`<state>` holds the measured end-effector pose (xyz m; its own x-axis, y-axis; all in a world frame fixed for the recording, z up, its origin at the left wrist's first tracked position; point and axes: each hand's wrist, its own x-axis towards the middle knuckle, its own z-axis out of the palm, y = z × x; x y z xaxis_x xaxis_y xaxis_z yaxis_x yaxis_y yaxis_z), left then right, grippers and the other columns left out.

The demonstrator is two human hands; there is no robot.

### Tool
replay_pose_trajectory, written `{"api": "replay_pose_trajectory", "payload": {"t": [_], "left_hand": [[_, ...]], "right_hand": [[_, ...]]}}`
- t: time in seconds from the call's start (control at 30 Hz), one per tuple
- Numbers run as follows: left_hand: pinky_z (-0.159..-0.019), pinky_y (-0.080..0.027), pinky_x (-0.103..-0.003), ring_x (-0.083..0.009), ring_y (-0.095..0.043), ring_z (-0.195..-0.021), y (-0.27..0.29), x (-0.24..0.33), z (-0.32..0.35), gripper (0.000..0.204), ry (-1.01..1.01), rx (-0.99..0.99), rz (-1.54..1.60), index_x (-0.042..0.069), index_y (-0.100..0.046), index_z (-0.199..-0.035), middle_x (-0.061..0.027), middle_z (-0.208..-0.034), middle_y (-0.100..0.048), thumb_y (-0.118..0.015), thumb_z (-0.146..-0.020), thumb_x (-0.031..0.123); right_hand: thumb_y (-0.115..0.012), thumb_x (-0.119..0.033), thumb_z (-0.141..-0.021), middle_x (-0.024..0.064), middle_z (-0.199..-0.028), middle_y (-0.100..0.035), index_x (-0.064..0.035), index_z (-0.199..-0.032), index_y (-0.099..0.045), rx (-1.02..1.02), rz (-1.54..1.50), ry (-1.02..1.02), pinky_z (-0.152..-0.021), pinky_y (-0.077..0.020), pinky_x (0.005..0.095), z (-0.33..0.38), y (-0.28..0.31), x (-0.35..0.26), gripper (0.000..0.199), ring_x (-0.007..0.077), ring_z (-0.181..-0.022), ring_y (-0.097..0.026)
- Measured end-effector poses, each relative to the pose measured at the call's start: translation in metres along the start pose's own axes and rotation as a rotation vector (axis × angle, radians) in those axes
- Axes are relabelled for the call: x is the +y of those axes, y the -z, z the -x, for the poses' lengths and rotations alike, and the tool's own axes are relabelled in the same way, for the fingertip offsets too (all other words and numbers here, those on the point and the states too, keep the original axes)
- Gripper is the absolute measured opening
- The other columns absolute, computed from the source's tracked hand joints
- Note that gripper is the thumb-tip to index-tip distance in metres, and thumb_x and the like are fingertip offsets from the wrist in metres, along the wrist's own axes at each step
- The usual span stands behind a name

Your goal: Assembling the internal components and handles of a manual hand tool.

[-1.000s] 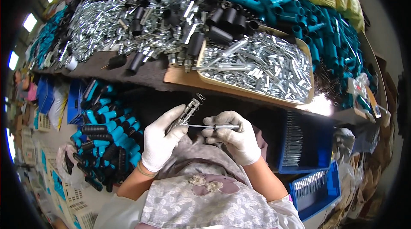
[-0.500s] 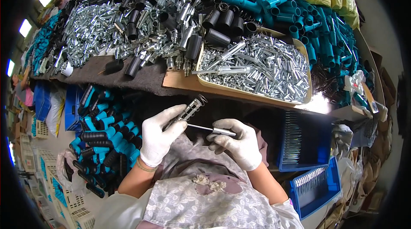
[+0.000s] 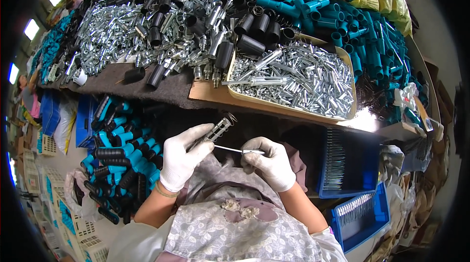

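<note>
My left hand [image 3: 182, 156], in a white glove, grips a slotted metal tube with a coil spring [image 3: 219, 129] sticking out of its upper end. The tube tilts up to the right, and its lower part is hidden in my fingers. A thin metal rod [image 3: 228, 149] runs from just under the tube to my right hand [image 3: 272, 165], which is gloved too. Its fingers pinch the rod's right end, where a short bright piece shows between them. Whether the rod's left tip touches the tube I cannot tell.
Beyond my hands, a cream tray [image 3: 353, 96] of small metal parts stands on the bench. Teal tubes [image 3: 338, 14] and black sleeves [image 3: 251, 44] are heaped around it. Blue bins [image 3: 350, 191] are at right; teal-and-black handles [image 3: 120, 154] lie piled at left.
My right hand has closed further over the rod's end, covering most of the thicker metal piece that showed before. My left hand keeps its grip on the tube, nearly in place.
</note>
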<state>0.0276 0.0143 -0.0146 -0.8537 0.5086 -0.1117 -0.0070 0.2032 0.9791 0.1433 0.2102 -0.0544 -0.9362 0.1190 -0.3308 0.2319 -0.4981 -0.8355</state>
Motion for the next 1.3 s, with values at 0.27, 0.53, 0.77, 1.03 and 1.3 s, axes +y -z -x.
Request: {"api": "replay_pose_trajectory", "payload": {"t": [0.27,0.53,0.77,1.03,1.3], "left_hand": [[-0.069,-0.052,-0.03,-0.0229,-0.067,-0.074,0.012,-0.003,-0.002,0.039,-0.428,-0.105,-0.342,-0.001,-0.069,-0.113,-0.0145,-0.088,-0.069,-0.078,-0.076,0.004],[-0.062,-0.053,-0.034,-0.0296,-0.067,-0.068,0.008,0.006,-0.002,0.035,-0.518,-0.247,-0.436,-0.001,-0.07,-0.109,-0.0161,-0.086,-0.069,-0.08,-0.077,0.01],[-0.067,-0.056,-0.038,-0.0329,-0.07,-0.074,-0.004,0.001,-0.001,0.034,-0.669,-0.237,-0.461,0.001,-0.07,-0.11,-0.0171,-0.089,-0.072,-0.077,-0.078,0.008],[-0.067,-0.052,-0.034,-0.0281,-0.068,-0.071,0.002,-0.01,-0.005,0.033,-0.563,-0.377,-0.293,0.001,-0.072,-0.106,-0.0136,-0.086,-0.072,-0.081,-0.077,0.013],[-0.064,-0.051,-0.034,-0.0263,-0.067,-0.069,-0.002,-0.015,-0.002,0.033,-0.544,-0.316,-0.286,0.003,-0.073,-0.103,-0.0124,-0.085,-0.072,-0.084,-0.073,0.013]], "right_hand": [[-0.061,-0.006,-0.087,-0.0054,-0.069,-0.053,-0.0022,-0.091,-0.064,0.411,0.242,0.253,-0.048,-0.0329,0.0192,0.02,0.042,-0.046,0.006,0.0019,-0.053,-0.042],[-0.064,-0.005,-0.082,-0.0014,-0.081,-0.059,-0.0003,-0.089,-0.064,0.153,0.614,0.193,-0.064,-0.0419,0.0206,0.021,0.027,-0.076,0.009,0.0043,-0.071,-0.05],[-0.066,-0.01,-0.087,0.0038,-0.083,-0.066,0.0017,-0.098,-0.065,-0.055,0.675,0.068,-0.071,-0.0501,0.0252,0.013,0.001,-0.067,0.017,0.0082,-0.077,-0.059],[-0.07,-0.011,-0.09,0.0161,-0.087,-0.064,-0.0038,-0.107,-0.053,-0.15,0.974,0.426,-0.072,-0.0539,0.0372,0.014,-0.001,-0.048,0.025,0.0339,-0.081,-0.069],[-0.069,-0.019,-0.092,0.0131,-0.096,-0.064,-0.0014,-0.115,-0.052,-0.087,0.815,0.404,-0.077,-0.0535,0.033,0.02,0.008,-0.044,0.033,0.0234,-0.083,-0.066]]}}
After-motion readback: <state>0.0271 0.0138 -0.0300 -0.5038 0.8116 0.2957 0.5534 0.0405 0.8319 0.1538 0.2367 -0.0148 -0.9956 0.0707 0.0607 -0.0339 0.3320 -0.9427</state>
